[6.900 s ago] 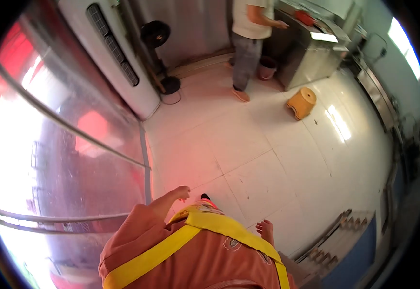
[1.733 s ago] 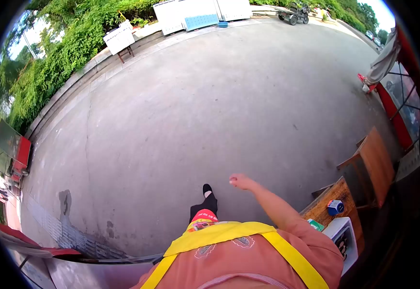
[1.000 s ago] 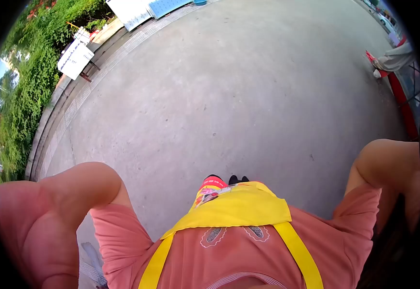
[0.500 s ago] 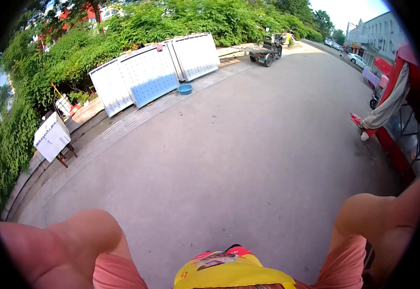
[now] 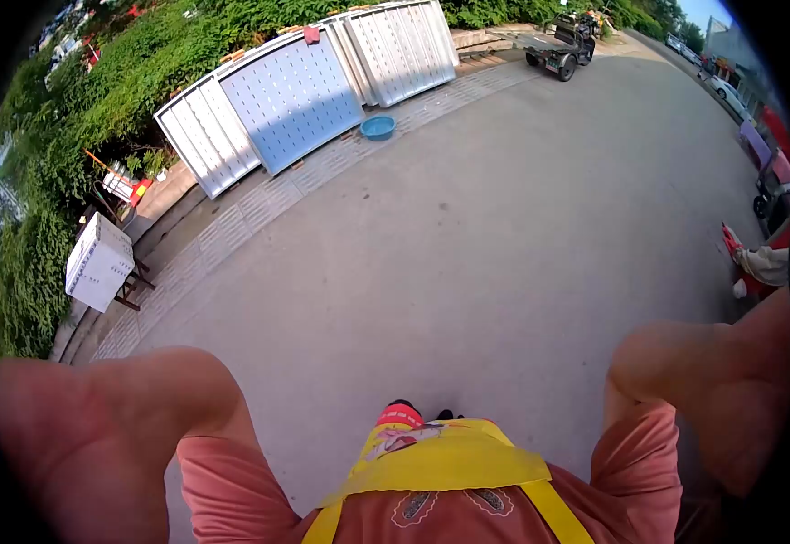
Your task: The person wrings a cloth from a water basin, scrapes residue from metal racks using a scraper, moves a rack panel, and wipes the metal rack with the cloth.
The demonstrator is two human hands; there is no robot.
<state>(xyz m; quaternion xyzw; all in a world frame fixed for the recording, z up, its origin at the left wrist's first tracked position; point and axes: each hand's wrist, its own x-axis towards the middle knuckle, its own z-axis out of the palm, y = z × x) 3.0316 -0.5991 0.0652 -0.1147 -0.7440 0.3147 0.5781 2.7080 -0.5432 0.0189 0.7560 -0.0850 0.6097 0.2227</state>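
Both my arms are raised and bent at the elbows, very close to the camera. My left forearm (image 5: 77, 426) fills the lower left edge, and my right forearm (image 5: 721, 390) runs up to the right edge. My hands and fingers lie beyond the picture, so whatever they touch or hold is hidden. Between the arms are a yellow apron (image 5: 440, 467) and a reddish-brown shirt (image 5: 449, 521). The toes of dark shoes show just past the apron, on the grey pavement (image 5: 413, 263).
White and blue panels (image 5: 290, 95) lean along the green hedge, with a blue basin (image 5: 378, 128) beside them. A white box (image 5: 101, 263) rests on a wooden stand at the left. A three-wheeled cart (image 5: 562, 50) is parked farther back. Red and grey cloth (image 5: 762, 263) hangs at the right edge.
The view has gone from an indoor tiled floor to an outdoor pavement. An arm earlier stretched forward is now bent beside the head, like the other. Since the last frame the view has tilted down slightly.
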